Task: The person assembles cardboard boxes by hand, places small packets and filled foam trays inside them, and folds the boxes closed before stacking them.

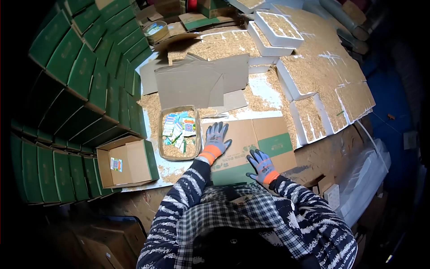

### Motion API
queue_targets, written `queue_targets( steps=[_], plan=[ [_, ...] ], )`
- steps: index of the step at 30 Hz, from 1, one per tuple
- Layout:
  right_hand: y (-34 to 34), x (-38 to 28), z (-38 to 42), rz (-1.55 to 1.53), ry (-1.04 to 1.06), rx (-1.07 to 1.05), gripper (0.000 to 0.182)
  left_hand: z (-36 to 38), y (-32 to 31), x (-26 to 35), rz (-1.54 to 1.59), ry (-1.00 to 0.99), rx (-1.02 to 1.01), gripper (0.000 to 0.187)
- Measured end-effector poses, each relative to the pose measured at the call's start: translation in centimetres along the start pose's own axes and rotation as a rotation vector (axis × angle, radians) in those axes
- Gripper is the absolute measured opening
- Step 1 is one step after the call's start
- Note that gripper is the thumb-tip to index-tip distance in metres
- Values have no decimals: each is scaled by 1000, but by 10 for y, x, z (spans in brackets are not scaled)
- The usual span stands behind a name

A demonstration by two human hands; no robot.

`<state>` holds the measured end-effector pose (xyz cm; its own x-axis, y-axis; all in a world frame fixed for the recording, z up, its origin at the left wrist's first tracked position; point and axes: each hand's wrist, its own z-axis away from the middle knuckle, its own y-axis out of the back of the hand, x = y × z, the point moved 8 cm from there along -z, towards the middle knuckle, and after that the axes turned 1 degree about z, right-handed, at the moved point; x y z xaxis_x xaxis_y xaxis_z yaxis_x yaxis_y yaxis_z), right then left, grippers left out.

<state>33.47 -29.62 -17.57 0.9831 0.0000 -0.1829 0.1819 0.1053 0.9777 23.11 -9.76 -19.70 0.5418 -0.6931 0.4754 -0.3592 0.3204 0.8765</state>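
Observation:
A flattened brown and green cardboard box (242, 132) lies on the table in front of me. My left hand (217, 138), in a grey and orange work glove, rests near its left side with the fingers spread. On the lower right part of the cardboard is my right hand (263, 165), gloved the same way, fingers apart and palm down. Neither hand holds anything. Just left of my left hand stands a shallow box (161, 152) containing printed cards (179, 127) over wood shavings.
Green boxes (76, 65) are stacked high along the left. An open box (150, 168) with one card (116, 164) inside sits at lower left. Grey cardboard sheets (188, 87) lie beyond my hands. White foam trays (277, 29) of shavings fill the right and back.

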Motion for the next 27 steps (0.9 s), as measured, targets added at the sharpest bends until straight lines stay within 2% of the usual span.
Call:
queue_targets(
  steps=[2,4,5,6,7,8,10,12,13,15,16,18,20,22,23,24,25,26,27],
  plan=[
    [5,20,-11,-121,53,-50,78,-21,-24,-13,-36,166,-189,78],
    [12,52,-25,-187,4,-47,76,-29,-22,-6,-170,69,-209,76],
    [14,73,-35,-361,-53,-72,75,-39,-8,1,-183,73,-212,76],
    [16,91,-48,-538,-109,-97,74,-49,4,9,-180,98,-329,75],
    [37,106,-61,-435,-110,16,73,-54,8,11,-175,127,-446,75],
    [68,119,-73,-329,-110,127,72,-62,5,1,-193,55,-370,70],
    [161,117,-92,-31,-14,407,73,-74,51,18,-91,158,-500,65],
    [214,118,-103,61,-8,470,72,-74,119,48,-49,127,-309,62],
    [235,116,-103,-3,69,546,65,-71,152,66,-138,128,-289,59],
    [239,113,-107,-47,121,552,62,-59,202,98,-223,11,-105,44],
    [239,108,-107,-78,162,548,58,-52,211,106,-270,-51,-29,38],
    [228,91,-102,30,182,580,52,-40,192,98,-313,-36,-79,37],
    [227,87,-89,-5,203,632,47,-38,192,97,-312,-39,-77,38],
    [224,91,-74,-2,243,684,41,-33,186,93,-200,-7,-167,45],
    [221,90,-66,-10,331,692,39,-34,187,92,-162,64,-248,44],
    [217,88,-59,-15,419,700,37,-34,187,85,-162,57,-237,44],
    [219,88,-48,-28,479,833,37,-31,175,68,-152,70,-343,44],
    [235,80,-49,-164,504,630,28,-30,168,59,-143,82,-448,45],
    [250,77,-45,-289,529,549,23,-33,184,66,-177,175,-572,44]
  ],
)
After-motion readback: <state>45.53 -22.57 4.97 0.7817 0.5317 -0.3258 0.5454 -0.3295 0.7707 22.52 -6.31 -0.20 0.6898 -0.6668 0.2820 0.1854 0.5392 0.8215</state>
